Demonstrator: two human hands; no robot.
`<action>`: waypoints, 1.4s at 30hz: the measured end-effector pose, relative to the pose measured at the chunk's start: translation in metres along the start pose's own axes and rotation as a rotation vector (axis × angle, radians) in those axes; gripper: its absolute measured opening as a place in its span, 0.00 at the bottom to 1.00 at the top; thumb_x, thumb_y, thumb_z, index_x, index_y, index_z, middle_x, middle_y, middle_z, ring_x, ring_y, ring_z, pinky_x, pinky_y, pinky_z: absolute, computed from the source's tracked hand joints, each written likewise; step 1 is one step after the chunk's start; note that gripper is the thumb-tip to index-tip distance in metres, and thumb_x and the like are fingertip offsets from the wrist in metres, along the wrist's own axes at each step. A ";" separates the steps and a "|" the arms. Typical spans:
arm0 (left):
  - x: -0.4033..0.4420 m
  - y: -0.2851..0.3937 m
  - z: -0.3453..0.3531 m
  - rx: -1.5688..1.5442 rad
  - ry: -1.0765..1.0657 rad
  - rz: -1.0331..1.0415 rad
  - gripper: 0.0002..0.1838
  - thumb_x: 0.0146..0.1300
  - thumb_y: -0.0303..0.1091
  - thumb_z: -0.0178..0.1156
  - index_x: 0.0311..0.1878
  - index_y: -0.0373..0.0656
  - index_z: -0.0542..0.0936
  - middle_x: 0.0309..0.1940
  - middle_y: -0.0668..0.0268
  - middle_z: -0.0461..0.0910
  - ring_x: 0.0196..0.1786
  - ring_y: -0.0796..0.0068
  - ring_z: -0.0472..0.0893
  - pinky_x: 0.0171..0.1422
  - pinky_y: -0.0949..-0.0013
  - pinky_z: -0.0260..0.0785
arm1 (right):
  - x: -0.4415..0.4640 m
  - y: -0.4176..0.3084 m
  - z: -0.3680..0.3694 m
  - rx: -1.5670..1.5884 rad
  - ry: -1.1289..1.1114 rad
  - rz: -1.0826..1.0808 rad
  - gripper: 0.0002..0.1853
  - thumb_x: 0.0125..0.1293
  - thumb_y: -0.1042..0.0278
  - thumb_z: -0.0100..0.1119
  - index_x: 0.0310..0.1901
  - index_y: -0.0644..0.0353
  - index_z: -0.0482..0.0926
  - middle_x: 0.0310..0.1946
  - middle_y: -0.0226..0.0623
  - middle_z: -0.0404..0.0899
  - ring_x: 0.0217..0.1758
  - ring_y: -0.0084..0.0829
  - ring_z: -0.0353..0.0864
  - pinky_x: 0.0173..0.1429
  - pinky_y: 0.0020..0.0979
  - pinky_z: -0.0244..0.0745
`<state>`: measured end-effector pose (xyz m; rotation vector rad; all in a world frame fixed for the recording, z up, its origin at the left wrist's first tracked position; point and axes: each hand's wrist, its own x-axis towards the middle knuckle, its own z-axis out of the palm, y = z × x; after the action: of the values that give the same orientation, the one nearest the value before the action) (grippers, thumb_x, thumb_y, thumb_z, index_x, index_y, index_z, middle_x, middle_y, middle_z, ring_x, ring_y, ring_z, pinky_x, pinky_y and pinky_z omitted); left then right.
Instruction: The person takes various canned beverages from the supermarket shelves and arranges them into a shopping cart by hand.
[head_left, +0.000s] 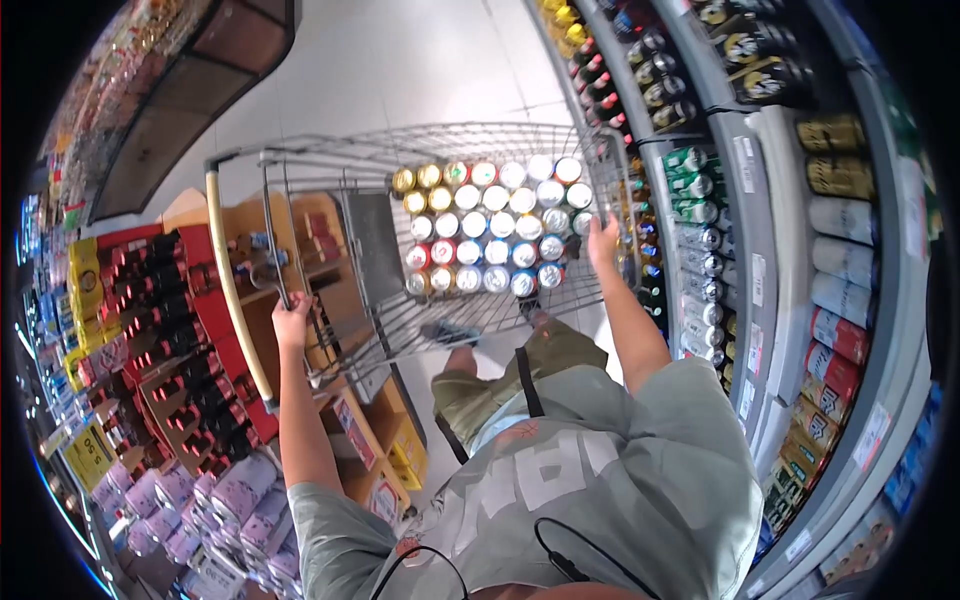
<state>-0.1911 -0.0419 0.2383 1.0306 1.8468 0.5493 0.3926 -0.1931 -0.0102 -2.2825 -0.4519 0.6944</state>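
Note:
A wire shopping cart (450,137) stands sideways in front of me, its pale yellow handle (228,280) to the left. Inside it, drink cans (495,225) are lined up in several rows, tops up, mostly silver with some gold and red-marked ones. My left hand (291,318) is closed around a thin bar of the cart, just inside the handle. At the cart's opposite end, my right hand (603,243) is closed on the wire rim beside the last column of cans. Its fingertips are partly hidden.
Shelves of cans (690,200) run close along the right. Dark red-marked bottles (185,370) and lilac packs (240,490) are stacked at the left. A wooden display stand (375,430) is beside the cart. Pale floor (390,70) extends ahead.

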 end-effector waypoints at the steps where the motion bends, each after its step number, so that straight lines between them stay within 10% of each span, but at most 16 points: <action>1: 0.003 -0.004 -0.002 -0.016 -0.013 0.012 0.04 0.64 0.24 0.62 0.37 0.43 0.75 0.30 0.63 0.83 0.27 0.73 0.83 0.30 0.71 0.78 | -0.002 0.001 -0.007 0.038 0.031 -0.055 0.30 0.69 0.52 0.55 0.64 0.66 0.67 0.64 0.57 0.67 0.68 0.53 0.66 0.72 0.44 0.60; 6: 0.024 -0.036 -0.006 -0.155 -0.046 0.053 0.05 0.62 0.28 0.63 0.34 0.43 0.76 0.28 0.63 0.83 0.24 0.72 0.83 0.26 0.71 0.77 | -0.014 -0.020 -0.062 0.424 -0.232 -0.143 0.14 0.74 0.64 0.43 0.38 0.63 0.75 0.27 0.33 0.75 0.34 0.26 0.76 0.43 0.29 0.71; 11: 0.032 -0.039 -0.008 -0.115 -0.062 0.095 0.05 0.62 0.27 0.62 0.32 0.44 0.76 0.26 0.64 0.82 0.24 0.71 0.82 0.24 0.68 0.76 | -0.065 -0.143 -0.193 0.526 -0.169 -0.403 0.10 0.67 0.75 0.37 0.29 0.59 0.68 0.24 0.32 0.68 0.27 0.24 0.69 0.37 0.26 0.65; 18: 0.013 -0.015 -0.005 -0.195 -0.093 0.044 0.06 0.60 0.20 0.60 0.32 0.40 0.73 0.25 0.61 0.80 0.24 0.68 0.81 0.27 0.65 0.78 | -0.100 -0.300 -0.397 0.517 0.070 -1.045 0.12 0.75 0.68 0.40 0.32 0.61 0.67 0.29 0.33 0.70 0.35 0.24 0.68 0.44 0.27 0.67; 26: 0.047 -0.054 -0.006 -0.169 -0.033 0.252 0.03 0.59 0.19 0.59 0.32 0.38 0.76 0.26 0.64 0.80 0.26 0.71 0.82 0.28 0.67 0.76 | -0.050 -0.473 -0.594 -0.363 0.715 -1.271 0.21 0.69 0.50 0.57 0.52 0.60 0.77 0.46 0.44 0.82 0.50 0.38 0.81 0.56 0.35 0.73; 28: 0.056 -0.067 -0.009 -0.176 -0.048 0.243 0.03 0.59 0.20 0.59 0.33 0.38 0.76 0.26 0.64 0.81 0.27 0.71 0.82 0.28 0.67 0.76 | -0.062 -0.495 -0.593 -0.376 0.622 -1.051 0.34 0.62 0.44 0.63 0.65 0.56 0.71 0.58 0.53 0.77 0.59 0.45 0.79 0.61 0.37 0.73; 30: 0.052 -0.063 -0.007 -0.192 -0.061 0.248 0.02 0.59 0.21 0.59 0.34 0.38 0.77 0.27 0.63 0.81 0.27 0.71 0.82 0.28 0.67 0.75 | -0.019 -0.495 -0.593 -0.394 0.693 -1.084 0.35 0.56 0.36 0.65 0.55 0.59 0.79 0.50 0.55 0.81 0.51 0.47 0.82 0.54 0.42 0.76; 33: 0.021 -0.047 -0.005 -0.137 -0.004 0.177 0.02 0.61 0.25 0.58 0.35 0.38 0.78 0.26 0.65 0.81 0.26 0.71 0.83 0.25 0.68 0.73 | 0.043 -0.500 -0.612 -0.777 0.539 -0.820 0.45 0.60 0.31 0.58 0.71 0.53 0.64 0.63 0.56 0.73 0.67 0.50 0.73 0.69 0.44 0.68; 42: 0.017 -0.047 -0.005 -0.090 0.067 0.192 0.05 0.60 0.30 0.59 0.33 0.40 0.79 0.20 0.69 0.76 0.19 0.77 0.76 0.22 0.71 0.68 | 0.074 -0.520 -0.620 -0.943 0.299 -0.637 0.67 0.42 0.15 0.60 0.67 0.75 0.64 0.65 0.62 0.69 0.70 0.50 0.69 0.72 0.40 0.65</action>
<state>-0.2196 -0.0533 0.1980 1.1480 1.7743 0.7830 0.7571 -0.1187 0.7126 -2.7369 -1.5033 -0.2621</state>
